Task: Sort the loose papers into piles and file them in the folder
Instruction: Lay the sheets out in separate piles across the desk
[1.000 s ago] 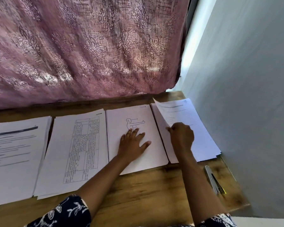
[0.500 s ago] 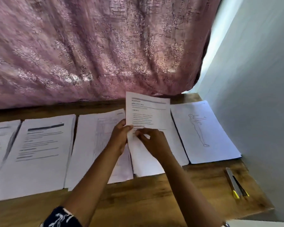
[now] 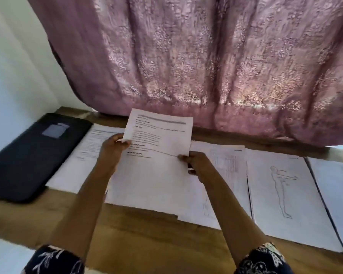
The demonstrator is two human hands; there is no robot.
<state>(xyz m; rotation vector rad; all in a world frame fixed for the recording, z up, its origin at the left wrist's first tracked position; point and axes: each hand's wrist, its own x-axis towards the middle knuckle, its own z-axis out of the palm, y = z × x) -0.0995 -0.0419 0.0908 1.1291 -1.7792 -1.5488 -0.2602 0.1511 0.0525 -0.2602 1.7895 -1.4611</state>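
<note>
– Now, sheet (image 3: 158,135) status?
– Moved off the far-right pile. Left hand (image 3: 112,149) and right hand (image 3: 196,165) each pinch an edge, holding it above the text pile (image 3: 152,184).
– Implication?
– Probably matched, so lower it there. The folder (image 3: 28,155) lies closed at far left.

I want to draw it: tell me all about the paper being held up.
The paper is a thin white printed sheet, grey bar on top, blurry text below. It is held tilted above the piles on the table. The left hand pinches its left edge, the right hand its lower right corner.
</note>
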